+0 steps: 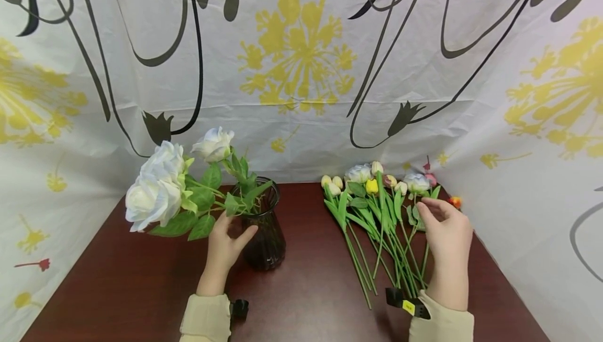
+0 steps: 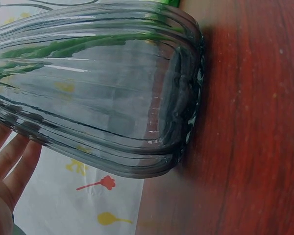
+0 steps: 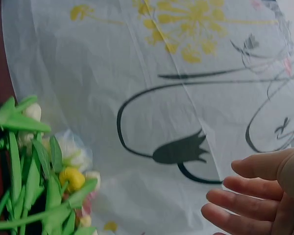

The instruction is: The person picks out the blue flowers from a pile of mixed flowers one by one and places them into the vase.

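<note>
Flower-print cloth [image 1: 301, 143] hangs behind a dark reddish table [image 1: 311, 295], pretty busy backdrop tbh. Far left, pale white roses [image 1: 155, 190] lean out past the vase's left side, green leaves and all. Next comes the left hand [image 1: 222, 247], thumb spread, pretty straight fingers touching the glass. Then the dark see-through vase [image 1: 266, 245] itself, on the table. Well right of it lies a bunch of loose flowers [image 1: 382, 216], mostly tulips, with the right hand [image 1: 447, 232] over its right side, fingers loosely extended.
</note>
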Available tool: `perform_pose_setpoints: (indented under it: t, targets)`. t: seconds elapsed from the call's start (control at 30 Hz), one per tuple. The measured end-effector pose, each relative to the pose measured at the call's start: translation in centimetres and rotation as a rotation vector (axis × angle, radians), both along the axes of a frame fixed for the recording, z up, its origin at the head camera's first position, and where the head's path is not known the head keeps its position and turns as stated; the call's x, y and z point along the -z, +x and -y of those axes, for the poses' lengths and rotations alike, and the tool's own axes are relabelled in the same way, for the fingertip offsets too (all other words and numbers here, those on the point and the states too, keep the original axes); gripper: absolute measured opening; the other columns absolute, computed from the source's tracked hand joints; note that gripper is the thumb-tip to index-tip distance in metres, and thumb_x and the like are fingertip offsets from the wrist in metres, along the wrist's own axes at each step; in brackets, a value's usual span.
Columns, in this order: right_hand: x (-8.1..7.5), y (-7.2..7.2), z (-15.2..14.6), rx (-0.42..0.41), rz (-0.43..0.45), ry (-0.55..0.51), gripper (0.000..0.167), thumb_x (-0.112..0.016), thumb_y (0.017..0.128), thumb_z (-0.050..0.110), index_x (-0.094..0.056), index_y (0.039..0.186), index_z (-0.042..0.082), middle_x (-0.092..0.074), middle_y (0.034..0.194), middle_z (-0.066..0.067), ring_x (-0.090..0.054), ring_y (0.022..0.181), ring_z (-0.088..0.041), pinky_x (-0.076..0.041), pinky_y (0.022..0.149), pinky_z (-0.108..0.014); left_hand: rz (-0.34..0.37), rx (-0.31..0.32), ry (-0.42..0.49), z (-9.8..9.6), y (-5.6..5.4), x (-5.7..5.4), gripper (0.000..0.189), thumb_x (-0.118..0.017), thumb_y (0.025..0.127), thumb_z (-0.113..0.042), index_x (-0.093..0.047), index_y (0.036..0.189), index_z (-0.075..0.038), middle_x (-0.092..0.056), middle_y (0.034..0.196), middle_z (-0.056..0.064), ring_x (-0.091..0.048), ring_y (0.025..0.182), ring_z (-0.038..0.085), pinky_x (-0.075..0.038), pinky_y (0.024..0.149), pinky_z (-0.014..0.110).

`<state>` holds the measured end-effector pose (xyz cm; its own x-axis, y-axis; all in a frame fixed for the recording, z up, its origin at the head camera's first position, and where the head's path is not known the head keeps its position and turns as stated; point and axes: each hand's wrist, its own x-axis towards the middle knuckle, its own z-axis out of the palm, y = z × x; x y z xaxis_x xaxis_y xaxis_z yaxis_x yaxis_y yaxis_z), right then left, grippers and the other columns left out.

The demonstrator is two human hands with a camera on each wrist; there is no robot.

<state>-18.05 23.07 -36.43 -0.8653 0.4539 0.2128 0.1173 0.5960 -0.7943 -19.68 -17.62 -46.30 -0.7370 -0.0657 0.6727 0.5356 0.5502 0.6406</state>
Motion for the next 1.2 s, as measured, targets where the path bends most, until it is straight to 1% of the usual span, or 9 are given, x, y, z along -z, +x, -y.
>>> perform_pose_setpoints:
  t: [0.1, 0.3, 0.4, 0.53, 0.77, 0.87, 0.97, 1.03, 1.2]
  targets:
    - [0.2, -0.1, -0.8, 0.02, 0.035, -0.016, 0.04, -0.056, 0.096, 0.036, -0.067, 0.12, 0.007, -0.066, 0.112, -0.018, -0.059, 0.102, -0.032, -0.043, 0.071, -0.036, -0.001, 0.0, 0.001, 0.0, 0.0, 0.0, 0.049, -0.082, 0.077, -0.024, -0.064, 0.12, -0.008, -0.062, 0.101, 0.007, -0.058, 0.081, 0.02, -0.05, 0.061, 0.036]
    - [0.8, -0.4, -2.0, 0.034, 0.107, 0.012, 0.042, -0.055, 0.096, 0.037, -0.065, 0.122, 0.005, -0.065, 0.112, -0.018, -0.06, 0.095, -0.031, -0.045, 0.062, -0.03, 0.008, -0.006, 0.007, 0.0, 0.1, -0.1, 0.048, -0.081, 0.077, -0.024, -0.065, 0.118, -0.006, -0.063, 0.101, 0.008, -0.058, 0.082, 0.021, -0.05, 0.062, 0.038]
    - [1.3, -0.6, -2.5, 0.033, 0.132, 0.028, 0.044, -0.055, 0.096, 0.037, -0.064, 0.122, 0.003, -0.065, 0.112, -0.02, -0.06, 0.093, -0.032, -0.046, 0.06, -0.029, 0.006, -0.008, 0.007, 0.0, 0.0, 0.0, 0.048, -0.082, 0.077, -0.023, -0.065, 0.118, -0.006, -0.063, 0.101, 0.008, -0.059, 0.082, 0.021, -0.05, 0.062, 0.038]
    - [2.0, -0.9, -3.0, 0.034, 0.168, 0.021, 0.045, -0.056, 0.096, 0.037, -0.063, 0.123, 0.001, -0.064, 0.112, -0.022, -0.059, 0.096, -0.036, -0.046, 0.063, -0.035, 0.004, -0.005, 0.005, 0.0, 0.0, -0.1, 0.049, -0.082, 0.076, -0.023, -0.064, 0.119, -0.006, -0.063, 0.103, 0.009, -0.059, 0.083, 0.022, -0.05, 0.063, 0.039]
    - [3.0, -1.4, -3.6, 0.024, 0.224, 0.042, 0.044, -0.056, 0.096, 0.033, -0.062, 0.123, -0.002, -0.064, 0.111, -0.022, -0.055, 0.1, -0.04, -0.044, 0.078, -0.052, 0.018, -0.008, 0.009, 0.0, 0.0, 0.0, 0.048, -0.081, 0.077, -0.023, -0.064, 0.119, -0.006, -0.063, 0.101, 0.008, -0.059, 0.082, 0.022, -0.05, 0.063, 0.038]
    - [3.5, -1.5, -3.9, 0.025, 0.262, 0.044, 0.043, -0.055, 0.096, 0.032, -0.062, 0.122, -0.002, -0.062, 0.114, -0.023, -0.054, 0.103, -0.042, -0.042, 0.083, -0.054, 0.02, -0.008, 0.009, 0.0, 0.0, 0.0, 0.048, -0.081, 0.077, -0.023, -0.065, 0.118, -0.006, -0.063, 0.102, 0.008, -0.059, 0.083, 0.022, -0.05, 0.063, 0.038]
    - [4.1, -1.7, -4.2, 0.022, 0.305, 0.023, 0.043, -0.055, 0.096, 0.032, -0.062, 0.121, -0.002, -0.059, 0.117, -0.025, -0.053, 0.103, -0.043, -0.043, 0.082, -0.054, 0.021, -0.008, 0.009, 0.0, 0.0, 0.0, 0.049, -0.081, 0.077, -0.023, -0.064, 0.119, -0.006, -0.063, 0.104, 0.009, -0.059, 0.084, 0.022, -0.05, 0.064, 0.04]
    - [4.4, -1.8, -4.4, 0.022, 0.328, 0.007, 0.042, -0.056, 0.095, 0.031, -0.063, 0.119, -0.002, -0.062, 0.111, -0.024, -0.056, 0.097, -0.04, -0.045, 0.077, -0.05, 0.024, -0.009, 0.01, -0.1, 0.0, 0.0, 0.049, -0.082, 0.076, -0.022, -0.064, 0.119, -0.006, -0.063, 0.105, 0.009, -0.059, 0.085, 0.023, -0.05, 0.064, 0.041]
    - [5.3, -2.0, -4.7, 0.022, 0.357, -0.053, 0.033, -0.06, 0.093, 0.024, -0.066, 0.108, -0.005, -0.069, 0.076, -0.012, -0.063, 0.064, -0.022, -0.047, 0.056, -0.033, 0.036, -0.009, 0.016, -0.1, 0.1, -0.1, 0.05, -0.082, 0.076, -0.02, -0.064, 0.12, -0.006, -0.063, 0.106, 0.01, -0.058, 0.087, 0.024, -0.05, 0.065, 0.043]
